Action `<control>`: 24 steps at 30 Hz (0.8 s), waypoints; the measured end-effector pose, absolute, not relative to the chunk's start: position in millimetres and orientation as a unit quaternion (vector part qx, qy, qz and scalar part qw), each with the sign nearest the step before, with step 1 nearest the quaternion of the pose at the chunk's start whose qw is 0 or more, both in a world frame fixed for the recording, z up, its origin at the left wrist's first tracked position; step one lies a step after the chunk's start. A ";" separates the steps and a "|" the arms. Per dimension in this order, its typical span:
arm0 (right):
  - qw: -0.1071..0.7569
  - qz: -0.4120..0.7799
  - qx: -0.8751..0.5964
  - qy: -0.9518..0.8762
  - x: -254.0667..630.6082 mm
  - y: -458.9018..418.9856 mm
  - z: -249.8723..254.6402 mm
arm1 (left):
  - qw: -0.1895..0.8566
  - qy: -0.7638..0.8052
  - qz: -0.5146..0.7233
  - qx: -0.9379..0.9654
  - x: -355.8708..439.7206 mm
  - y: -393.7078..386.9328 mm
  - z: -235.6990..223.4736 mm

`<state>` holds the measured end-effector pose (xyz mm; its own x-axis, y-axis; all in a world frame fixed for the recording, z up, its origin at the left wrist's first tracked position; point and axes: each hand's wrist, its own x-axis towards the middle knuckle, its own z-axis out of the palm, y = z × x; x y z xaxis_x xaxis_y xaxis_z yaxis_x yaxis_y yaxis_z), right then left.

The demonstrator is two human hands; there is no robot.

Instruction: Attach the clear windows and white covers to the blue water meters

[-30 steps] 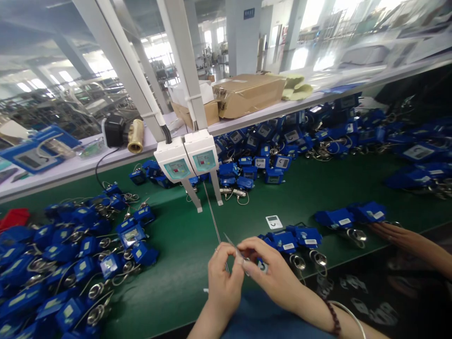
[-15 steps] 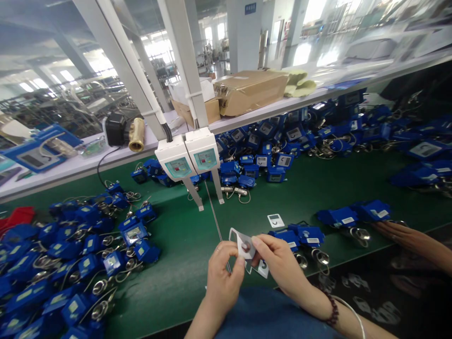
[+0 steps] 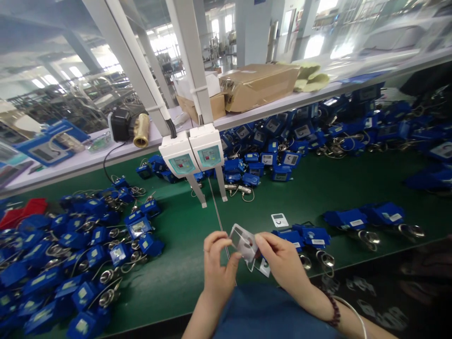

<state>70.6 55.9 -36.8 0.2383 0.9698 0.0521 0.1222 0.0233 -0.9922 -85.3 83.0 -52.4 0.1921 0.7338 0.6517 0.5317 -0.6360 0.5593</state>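
While the right hand [image 3: 285,263] pinches one edge, the left hand [image 3: 219,266] half-open alongside, contact unclear, the thin label [image 3: 243,244] looks light, flexible, creasable, best edge-held.

sheet [image 3: 244,245]: translucent, whitish | meters [image 3: 315,235]: blue | worktop [image 3: 183,263]: green | cloth [image 3: 26,211]: red | pipe fitting [image 3: 141,129]: gold

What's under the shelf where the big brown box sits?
Blue boxes are heaped on the green tabletop, with silver metal parts among them. Boxes in front cover others, and the shelf hides the far back, so I can't tell what's there.
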 end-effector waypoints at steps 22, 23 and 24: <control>0.561 -0.070 -0.372 -0.736 66.5 56.5 -60.7 | 0.832 0.357 0.383 0.182 -59.8 83.6 -20.9; 0.559 -0.072 -0.369 -0.739 67.2 56.9 -61.9 | 0.853 0.337 0.371 0.143 -61.9 84.2 -21.5; 0.557 -0.071 -0.369 -0.741 67.9 56.9 -63.3 | 0.871 0.320 0.357 0.111 -64.0 84.3 -22.1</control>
<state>67.9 56.9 -63.3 -0.1074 0.4677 0.8774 0.6261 0.7173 -0.3057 -64.0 84.3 -22.1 0.5404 0.6921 -0.4785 -0.5494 0.7210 0.4223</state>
